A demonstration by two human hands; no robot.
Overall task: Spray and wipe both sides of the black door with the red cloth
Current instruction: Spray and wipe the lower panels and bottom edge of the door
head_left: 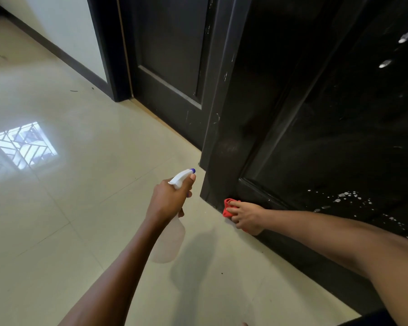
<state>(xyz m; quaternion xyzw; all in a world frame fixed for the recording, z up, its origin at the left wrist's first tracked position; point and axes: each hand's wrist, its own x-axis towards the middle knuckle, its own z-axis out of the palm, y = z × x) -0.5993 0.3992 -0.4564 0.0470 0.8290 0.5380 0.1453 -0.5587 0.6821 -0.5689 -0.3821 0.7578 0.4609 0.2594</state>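
The black door (316,128) fills the right side of the view, standing ajar, with white foam flecks on its lower panel and higher up at the right. My right hand (246,216) presses the bunched red cloth (229,208) against the door's bottom rail, close to its free corner near the floor. My left hand (170,198) grips a clear spray bottle (171,236) by its white trigger head with a blue nozzle tip, held just left of the door's edge, nozzle pointing toward the door.
A second black door (172,57) in a black frame stands closed behind, at the upper middle. A glossy cream tiled floor (68,184) spreads to the left, reflecting a barred window. A dark skirting board runs along the white wall at the upper left.
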